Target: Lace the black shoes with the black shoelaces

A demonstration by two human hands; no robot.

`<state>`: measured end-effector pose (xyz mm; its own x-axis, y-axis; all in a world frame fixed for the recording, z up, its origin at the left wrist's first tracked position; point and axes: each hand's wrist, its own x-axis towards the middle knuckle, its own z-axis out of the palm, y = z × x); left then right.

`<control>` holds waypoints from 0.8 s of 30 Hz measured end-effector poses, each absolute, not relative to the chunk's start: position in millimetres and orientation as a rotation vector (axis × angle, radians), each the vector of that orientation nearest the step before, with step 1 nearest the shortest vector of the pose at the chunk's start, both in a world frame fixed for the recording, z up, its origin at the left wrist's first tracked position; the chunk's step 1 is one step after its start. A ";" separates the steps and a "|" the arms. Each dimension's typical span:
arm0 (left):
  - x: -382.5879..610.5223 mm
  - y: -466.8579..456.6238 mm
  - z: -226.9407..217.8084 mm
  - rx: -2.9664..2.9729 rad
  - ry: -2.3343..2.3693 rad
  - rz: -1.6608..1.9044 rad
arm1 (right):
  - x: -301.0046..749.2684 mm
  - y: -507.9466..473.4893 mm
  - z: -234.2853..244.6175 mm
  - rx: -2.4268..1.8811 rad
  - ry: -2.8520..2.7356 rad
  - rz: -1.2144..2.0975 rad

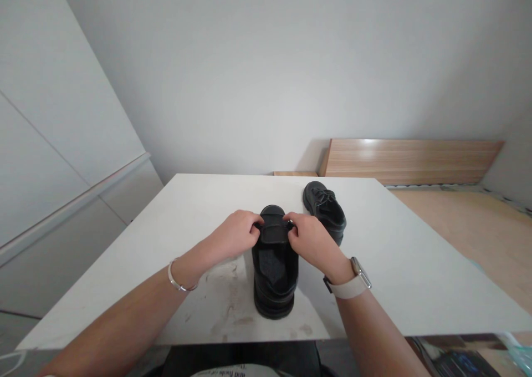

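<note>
A black shoe stands on the white table, its heel towards me and its opening showing. My left hand pinches the left side of the shoe's tongue or upper edge, fingers closed. From the other side, my right hand grips the same part, also closed. A thin bracelet circles my left wrist and a white-strapped watch my right. A second black shoe lies just behind and to the right, touched by neither hand.
Smudges mark the tabletop near its front edge. A wooden bed frame stands beyond the table on the right. White cabinet panels line the left side.
</note>
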<state>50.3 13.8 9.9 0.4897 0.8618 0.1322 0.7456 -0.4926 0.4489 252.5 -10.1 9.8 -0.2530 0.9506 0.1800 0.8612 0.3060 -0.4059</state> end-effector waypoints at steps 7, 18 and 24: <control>58.9 23.2 12.6 2.522 1.419 0.296 | 244.9 -11.7 7.4 -1.746 -2.268 0.221; 61.6 -5.2 48.9 2.232 1.072 1.044 | 225.8 -22.0 18.2 -1.025 -1.586 0.523; 55.8 -13.5 54.7 1.973 0.990 1.193 | 220.0 -28.5 27.4 -0.798 -1.266 1.030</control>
